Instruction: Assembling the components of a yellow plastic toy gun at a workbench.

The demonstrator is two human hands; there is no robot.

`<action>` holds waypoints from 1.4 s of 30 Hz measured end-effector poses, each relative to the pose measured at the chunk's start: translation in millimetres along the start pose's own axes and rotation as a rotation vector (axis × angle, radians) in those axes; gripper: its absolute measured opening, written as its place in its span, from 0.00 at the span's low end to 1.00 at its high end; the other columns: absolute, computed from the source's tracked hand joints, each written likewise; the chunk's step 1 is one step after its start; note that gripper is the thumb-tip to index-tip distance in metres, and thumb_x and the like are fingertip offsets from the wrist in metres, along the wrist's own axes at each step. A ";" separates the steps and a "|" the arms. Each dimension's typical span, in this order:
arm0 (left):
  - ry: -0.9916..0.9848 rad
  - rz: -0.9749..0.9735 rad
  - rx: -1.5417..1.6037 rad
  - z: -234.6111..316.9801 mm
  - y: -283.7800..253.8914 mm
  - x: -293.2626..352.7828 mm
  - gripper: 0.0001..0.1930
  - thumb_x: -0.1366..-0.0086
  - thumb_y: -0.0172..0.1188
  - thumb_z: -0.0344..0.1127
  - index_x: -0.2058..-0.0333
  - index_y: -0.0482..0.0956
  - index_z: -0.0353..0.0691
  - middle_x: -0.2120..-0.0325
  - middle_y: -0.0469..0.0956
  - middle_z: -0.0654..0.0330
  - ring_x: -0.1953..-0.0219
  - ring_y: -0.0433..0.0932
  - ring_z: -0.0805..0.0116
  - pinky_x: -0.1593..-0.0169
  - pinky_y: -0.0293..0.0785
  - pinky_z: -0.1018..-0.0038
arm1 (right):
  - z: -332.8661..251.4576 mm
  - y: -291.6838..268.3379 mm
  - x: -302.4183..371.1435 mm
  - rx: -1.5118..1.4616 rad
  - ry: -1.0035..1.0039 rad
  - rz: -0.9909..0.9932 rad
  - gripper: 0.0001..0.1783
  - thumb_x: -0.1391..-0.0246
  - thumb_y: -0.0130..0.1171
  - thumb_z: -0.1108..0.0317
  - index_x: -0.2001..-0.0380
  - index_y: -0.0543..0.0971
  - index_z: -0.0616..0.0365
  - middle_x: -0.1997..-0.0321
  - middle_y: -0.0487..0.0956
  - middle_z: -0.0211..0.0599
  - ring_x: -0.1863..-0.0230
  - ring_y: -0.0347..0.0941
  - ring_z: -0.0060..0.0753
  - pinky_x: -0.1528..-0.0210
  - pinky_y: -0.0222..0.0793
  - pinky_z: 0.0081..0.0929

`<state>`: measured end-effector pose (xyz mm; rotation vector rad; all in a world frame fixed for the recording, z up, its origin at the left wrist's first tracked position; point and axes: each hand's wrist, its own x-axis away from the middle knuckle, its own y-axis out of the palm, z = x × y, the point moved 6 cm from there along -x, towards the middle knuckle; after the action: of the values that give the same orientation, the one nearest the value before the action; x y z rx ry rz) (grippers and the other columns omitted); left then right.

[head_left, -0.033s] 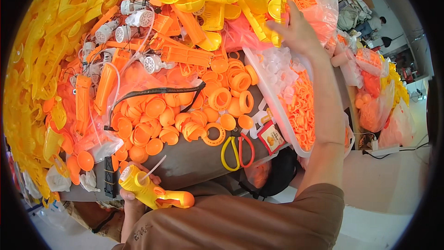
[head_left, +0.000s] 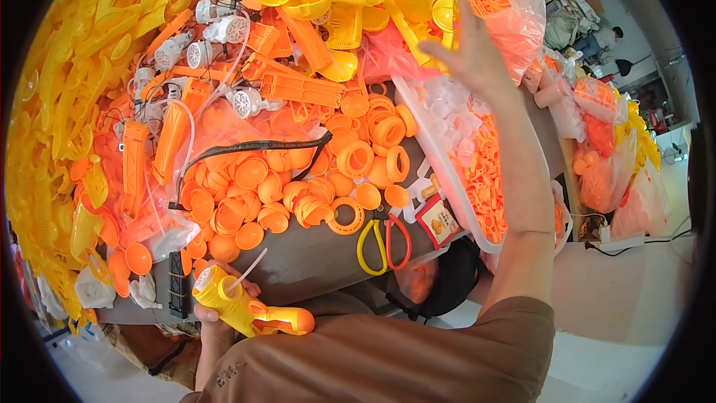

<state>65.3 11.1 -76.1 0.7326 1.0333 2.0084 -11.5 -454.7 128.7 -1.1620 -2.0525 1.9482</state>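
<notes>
Low in front of me, my left hand [head_left: 209,315] is closed around a yellow and orange gun-shaped plastic toy [head_left: 237,306]. A white perforated round piece sits in its upper end, and a thin clear tube [head_left: 250,269] sticks out of it. Up at the right, my right hand [head_left: 473,60] is stretched out with thumb and fingers apart. It is beside a yellow shell part [head_left: 445,13] at the right end of the yellow pile. Whether the fingertips touch that part I cannot tell.
Yellow shells [head_left: 67,104] heap along the left and far side. Orange cups and rings [head_left: 250,173] and white motor-like units [head_left: 246,103] fill the middle. A white tray [head_left: 440,168] holds small clear and orange parts. Scissors [head_left: 384,242] lie near the table edge.
My right hand has shifted slightly left, toward the yellow shell parts. The toy in my left hand has barely moved.
</notes>
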 end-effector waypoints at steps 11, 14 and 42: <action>0.008 -0.002 0.010 1.0 3.3 3.0 0.38 0.73 0.65 0.36 0.55 0.65 0.36 0.66 0.75 0.50 0.69 0.78 0.48 0.61 0.73 0.55 | -15.1 5.0 -14.4 0.188 -0.091 0.053 0.41 0.58 0.65 0.65 0.41 0.57 0.54 0.44 0.66 0.52 0.48 0.69 0.53 0.53 0.71 0.42; 0.002 0.014 -0.010 1.5 5.1 2.9 0.38 0.73 0.65 0.36 0.56 0.66 0.36 0.66 0.75 0.51 0.69 0.78 0.48 0.62 0.74 0.56 | -6.8 -12.3 -34.6 0.221 -0.159 0.176 0.37 0.55 0.62 0.69 0.42 0.59 0.54 0.48 0.70 0.48 0.50 0.70 0.52 0.54 0.71 0.41; -0.048 -0.082 -0.015 -1.4 7.2 2.4 0.38 0.72 0.66 0.34 0.55 0.65 0.35 0.67 0.75 0.49 0.67 0.78 0.47 0.61 0.77 0.56 | 1.2 92.4 -25.2 0.134 -0.204 -0.252 0.19 0.48 0.51 0.63 0.57 0.71 0.65 0.56 0.74 0.57 0.51 0.69 0.53 0.49 0.64 0.41</action>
<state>60.4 9.6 -70.3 0.7152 1.0037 1.9175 47.8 -478.9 57.6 -0.6663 -2.0053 2.1101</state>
